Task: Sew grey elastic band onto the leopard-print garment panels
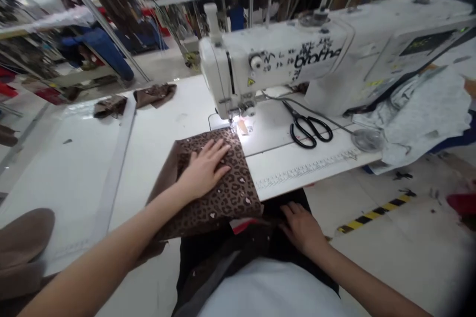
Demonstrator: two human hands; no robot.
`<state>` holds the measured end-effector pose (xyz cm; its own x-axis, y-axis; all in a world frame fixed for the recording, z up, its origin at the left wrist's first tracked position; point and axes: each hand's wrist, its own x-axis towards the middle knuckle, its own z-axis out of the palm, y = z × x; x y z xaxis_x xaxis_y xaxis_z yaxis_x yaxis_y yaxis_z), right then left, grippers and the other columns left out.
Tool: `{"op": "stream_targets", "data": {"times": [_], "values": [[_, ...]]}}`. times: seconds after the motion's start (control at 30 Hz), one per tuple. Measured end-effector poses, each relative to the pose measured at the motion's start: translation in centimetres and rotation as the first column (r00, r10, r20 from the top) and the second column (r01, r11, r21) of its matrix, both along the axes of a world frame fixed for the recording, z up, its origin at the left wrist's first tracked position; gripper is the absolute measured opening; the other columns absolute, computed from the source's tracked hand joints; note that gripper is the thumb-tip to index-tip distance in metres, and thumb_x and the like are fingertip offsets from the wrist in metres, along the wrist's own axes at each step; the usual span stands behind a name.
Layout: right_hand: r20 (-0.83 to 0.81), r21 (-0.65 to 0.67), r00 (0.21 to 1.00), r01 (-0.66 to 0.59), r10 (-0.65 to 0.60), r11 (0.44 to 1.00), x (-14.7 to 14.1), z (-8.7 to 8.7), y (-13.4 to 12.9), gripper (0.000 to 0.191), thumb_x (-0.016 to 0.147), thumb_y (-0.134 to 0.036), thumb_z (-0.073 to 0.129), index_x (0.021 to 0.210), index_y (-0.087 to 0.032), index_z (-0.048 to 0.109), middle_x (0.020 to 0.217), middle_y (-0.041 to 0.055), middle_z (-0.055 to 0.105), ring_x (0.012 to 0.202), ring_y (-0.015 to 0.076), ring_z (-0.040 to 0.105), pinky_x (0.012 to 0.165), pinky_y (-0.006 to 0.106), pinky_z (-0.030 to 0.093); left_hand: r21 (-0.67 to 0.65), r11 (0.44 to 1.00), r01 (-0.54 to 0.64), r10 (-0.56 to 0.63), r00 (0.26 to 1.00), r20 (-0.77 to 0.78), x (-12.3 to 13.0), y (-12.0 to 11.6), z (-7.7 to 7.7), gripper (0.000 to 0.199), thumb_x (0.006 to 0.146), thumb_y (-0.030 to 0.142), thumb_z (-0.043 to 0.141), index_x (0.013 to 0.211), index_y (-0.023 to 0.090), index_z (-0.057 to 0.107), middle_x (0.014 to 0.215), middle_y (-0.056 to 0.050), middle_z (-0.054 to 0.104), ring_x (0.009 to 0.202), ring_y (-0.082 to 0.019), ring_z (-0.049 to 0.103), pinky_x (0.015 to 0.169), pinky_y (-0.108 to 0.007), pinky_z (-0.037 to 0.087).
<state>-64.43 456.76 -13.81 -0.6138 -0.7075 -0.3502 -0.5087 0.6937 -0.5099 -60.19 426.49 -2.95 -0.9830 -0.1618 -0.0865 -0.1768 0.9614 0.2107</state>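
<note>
My left hand [206, 168] lies flat, fingers spread, on a brown leopard-print fabric piece [234, 185]. The fabric's top edge reaches the needle and presser foot [232, 123] of a white sewing machine [275, 54], and its lower part hangs over the table edge onto my lap. Beside the hanging cloth, my right hand [303, 228] rests low over my dark trousers, its fingers stretched out and the thumb apart, close to the fabric's edge. A small red and white patch [241, 225] shows at the fabric's lower edge.
Black-handled scissors [310, 129] lie on the table right of the needle. White printed cloth [420, 109] is heaped at the right. Brown scraps [154, 95] lie at the table's back left, and a brown fabric piece [24, 242] at the near left.
</note>
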Motion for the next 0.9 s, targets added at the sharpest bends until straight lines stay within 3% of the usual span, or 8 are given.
{"op": "stream_targets", "data": {"times": [0.2,0.3,0.33,0.47,0.53,0.6,0.73,0.9], "values": [[0.425,0.015,0.905,0.001,-0.007,1.0,-1.3,3.6,2.9,0.014,0.083,-0.029,0.052,0.076,-0.018,0.052,0.063,0.0002,0.06,0.058,0.0146,0.057,0.054,0.023,0.042,-0.047,0.897,-0.44,0.41,0.865,-0.289,5.2,-2.2,1.7,0.053,0.086,0.044,0.044,0.128,0.011,0.044,0.141,-0.014,0.031,0.13,-0.038,0.022,0.103,-0.056,0.019],[0.67,-0.373,0.728,0.157,0.148,0.915,-2.1,7.9,0.8,0.019,0.086,-0.034,0.052,0.079,-0.016,0.052,0.069,0.0004,0.062,0.064,0.0117,0.057,0.06,0.021,0.043,0.336,0.921,-0.197,0.283,0.932,-0.228,7.9,2.5,3.2,0.028,0.086,0.035,0.047,0.104,0.02,0.061,0.109,-0.005,0.059,0.104,-0.024,0.052,0.093,-0.037,0.039],[0.704,-0.48,0.67,0.202,0.237,0.854,-2.1,9.5,0.0,0.019,0.085,-0.034,0.055,0.079,-0.016,0.053,0.073,0.0017,0.063,0.068,0.0116,0.058,0.063,0.021,0.043,0.555,0.827,-0.094,0.154,0.986,-0.062,8.4,4.8,3.2,0.025,0.087,0.033,0.045,0.097,0.021,0.064,0.096,-0.003,0.063,0.091,-0.019,0.057,0.083,-0.031,0.045],[0.708,-0.677,0.491,0.267,0.508,0.686,-0.5,14.3,-2.0,0.021,0.08,-0.034,0.063,0.081,-0.014,0.056,0.073,0.0038,0.066,0.055,0.0079,0.05,0.051,0.019,0.037,0.969,-0.077,-0.235,-0.295,0.934,0.203,8.3,13.1,1.3,0.029,0.081,0.031,0.054,0.106,0.018,0.062,0.097,-0.005,0.063,0.087,-0.018,0.058,0.078,-0.028,0.046],[0.68,-0.719,0.445,0.249,0.583,0.648,0.6,15.0,-2.2,0.021,0.079,-0.033,0.064,0.08,-0.013,0.059,0.073,0.0044,0.066,0.05,0.0068,0.046,0.047,0.019,0.033,0.838,-0.509,-0.197,-0.15,0.979,0.139,7.1,14.6,0.7,0.036,0.077,0.032,0.058,0.109,0.018,0.06,0.104,-0.007,0.061,0.094,-0.02,0.057,0.082,-0.03,0.045],[0.663,-0.736,0.443,0.237,0.604,0.634,1.3,14.5,-2.1,0.022,0.078,-0.034,0.065,0.079,-0.013,0.061,0.072,0.0046,0.066,0.052,0.0079,0.047,0.048,0.02,0.034,0.701,-0.713,-0.013,0.114,0.984,0.135,6.0,14.1,1.3,0.038,0.078,0.029,0.056,0.115,0.02,0.055,0.106,-0.006,0.059,0.098,-0.019,0.055,0.085,-0.03,0.044],[0.737,-0.634,0.505,0.285,0.449,0.719,1.2,10.6,-1.9,0.023,0.079,-0.036,0.063,0.079,-0.014,0.057,0.071,0.0034,0.066,0.06,0.0113,0.055,0.055,0.022,0.04,0.785,-0.537,0.308,0.564,0.823,0.063,5.2,10.2,4.1,0.035,0.081,0.015,0.054,0.115,0.021,0.054,0.077,0.001,0.055,0.071,-0.007,0.053,0.07,-0.017,0.045],[0.44,-0.588,0.88,0.134,0.176,0.798,1.4,8.3,-3.2,0.028,0.08,-0.03,0.06,0.104,-0.017,0.054,0.099,0.0066,0.062,0.089,0.0185,0.057,0.079,0.031,0.044,0.956,-0.252,0.152,0.621,0.783,0.039,5.0,9.6,4.6,0.029,0.078,0.016,0.058,0.107,0.017,0.059,0.08,-0.002,0.057,0.071,-0.01,0.055,0.064,-0.019,0.045]]}}
